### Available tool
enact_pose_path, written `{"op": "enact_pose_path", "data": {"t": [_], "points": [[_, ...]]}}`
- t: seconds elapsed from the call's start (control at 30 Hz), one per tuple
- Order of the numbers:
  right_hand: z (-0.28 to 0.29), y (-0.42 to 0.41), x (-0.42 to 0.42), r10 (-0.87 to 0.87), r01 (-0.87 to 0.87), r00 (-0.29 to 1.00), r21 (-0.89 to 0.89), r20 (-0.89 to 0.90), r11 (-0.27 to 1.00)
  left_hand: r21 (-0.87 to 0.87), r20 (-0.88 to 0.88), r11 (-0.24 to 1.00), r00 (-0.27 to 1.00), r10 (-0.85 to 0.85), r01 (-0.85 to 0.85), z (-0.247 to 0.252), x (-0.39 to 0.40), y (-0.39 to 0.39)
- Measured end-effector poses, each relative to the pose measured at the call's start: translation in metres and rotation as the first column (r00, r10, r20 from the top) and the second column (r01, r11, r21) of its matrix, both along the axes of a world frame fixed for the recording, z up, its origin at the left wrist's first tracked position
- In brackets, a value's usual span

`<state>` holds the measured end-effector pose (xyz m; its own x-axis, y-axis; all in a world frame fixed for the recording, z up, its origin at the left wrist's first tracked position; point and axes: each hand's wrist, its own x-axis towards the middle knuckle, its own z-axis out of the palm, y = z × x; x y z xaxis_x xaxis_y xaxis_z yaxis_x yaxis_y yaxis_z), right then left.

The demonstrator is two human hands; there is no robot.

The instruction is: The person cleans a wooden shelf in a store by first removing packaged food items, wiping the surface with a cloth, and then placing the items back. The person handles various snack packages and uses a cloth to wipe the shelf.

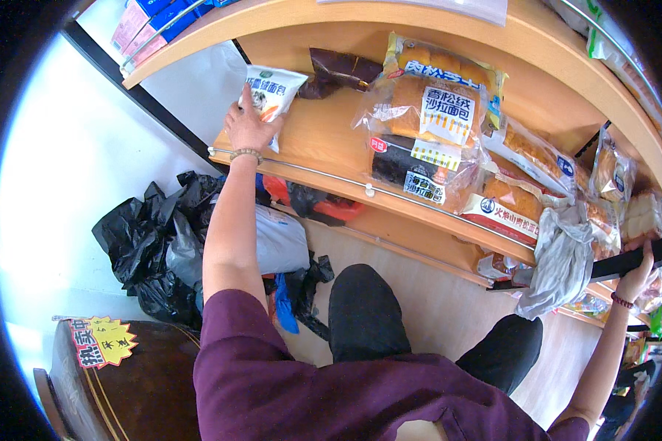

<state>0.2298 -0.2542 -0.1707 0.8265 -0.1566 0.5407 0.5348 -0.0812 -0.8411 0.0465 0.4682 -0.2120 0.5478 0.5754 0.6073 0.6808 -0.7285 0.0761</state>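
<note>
At the left end of the wooden shelf [320,132], my left hand [250,125] holds a white bread packet [274,91], the index finger lying along its printed front. Some of my fingers are hidden by the hand itself. A dark brown packet [346,69] lies just behind and to the right. Far to the right, my right hand [637,275] grips the black shelf upright [612,267]. Beside it a crumpled grey cloth [562,259] hangs over the shelf's front edge.
Several wrapped breads [438,116] are stacked mid-shelf, with more bread packets [507,204] to the right. A thin metal rail [331,177] runs along the front edge. Black plastic bags [154,248] lie below left, near a dark brown chair-like piece [143,386] bearing a yellow sign.
</note>
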Motion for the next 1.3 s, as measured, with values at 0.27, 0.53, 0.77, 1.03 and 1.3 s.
{"op": "enact_pose_path", "data": {"t": [0.27,0.53,0.77,1.03,1.3], "points": [[0.010,0.039,-0.012,-0.183,0.176,0.982,0.120,0.046,0.977,0.155,0.011,0.823,0.832,-0.555,0.547,0.085,0.060,-0.068],[0.009,0.019,-0.009,-0.061,0.059,0.998,0.108,0.015,0.992,-0.296,-0.473,0.690,0.527,-0.706,0.660,0.158,0.131,-0.172],[0.001,-0.002,0.000,-0.139,0.142,0.989,0.074,-0.046,0.987,-0.211,-0.084,0.456,0.448,-0.890,0.865,0.094,0.167,-0.116],[0.002,0.023,-0.004,0.000,0.001,1.000,0.044,-0.017,0.999,-0.576,0.225,0.797,0.973,-0.056,0.179,-0.002,0.117,0.079],[0.001,0.005,-0.008,-0.003,0.009,0.997,-0.069,0.076,0.998,-0.663,0.330,0.748,0.898,0.292,0.001,-0.036,0.146,-0.006]]}}
